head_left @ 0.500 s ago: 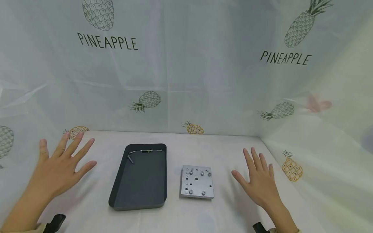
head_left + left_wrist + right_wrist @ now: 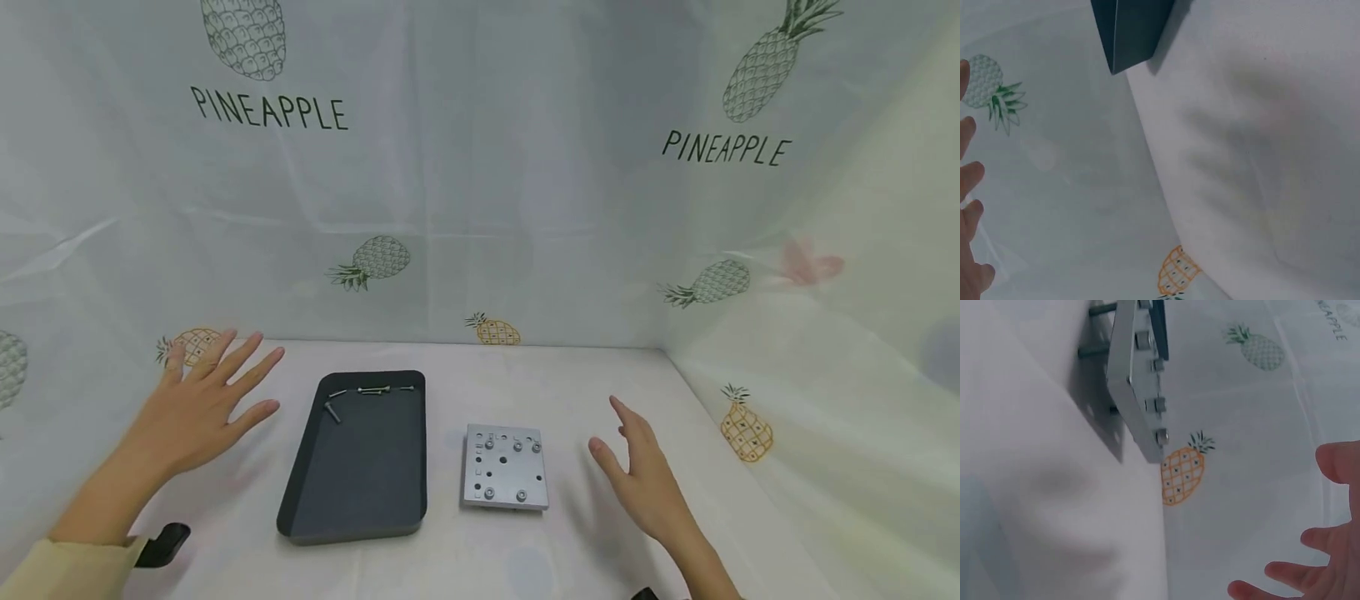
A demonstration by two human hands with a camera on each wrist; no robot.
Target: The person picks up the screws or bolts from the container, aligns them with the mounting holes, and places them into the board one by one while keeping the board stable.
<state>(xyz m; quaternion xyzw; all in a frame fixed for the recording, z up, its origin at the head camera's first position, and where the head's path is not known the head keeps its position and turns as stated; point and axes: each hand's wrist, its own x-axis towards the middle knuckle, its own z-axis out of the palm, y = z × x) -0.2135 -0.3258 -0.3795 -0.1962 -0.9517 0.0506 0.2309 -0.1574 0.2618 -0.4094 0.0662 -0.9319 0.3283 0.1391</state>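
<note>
My left hand (image 2: 192,417) hovers left of a dark tray (image 2: 360,475) with its fingers spread and nothing in them. Inside the tray, near its far end, lie several small screws (image 2: 332,412). To the right of the tray is a square metal plate (image 2: 507,482) with holes and several socket-head screws (image 2: 521,495) standing in its top. In the right wrist view, screw shanks (image 2: 1094,349) stick out beneath the metal plate (image 2: 1121,387). Beyond the plate's right side my right hand (image 2: 643,479) is held in the air, thumb apart from the fingers, holding nothing.
A white cloth covers the table (image 2: 480,558). Behind it hangs a sheet (image 2: 487,183) printed with pineapples, and the sheet continues along the right side. A black strap piece (image 2: 163,546) shows at the left wrist.
The left hand has moved right, toward the tray. My right hand has turned so its thumb side shows, and it has shifted slightly left. Tray and plate lie as before.
</note>
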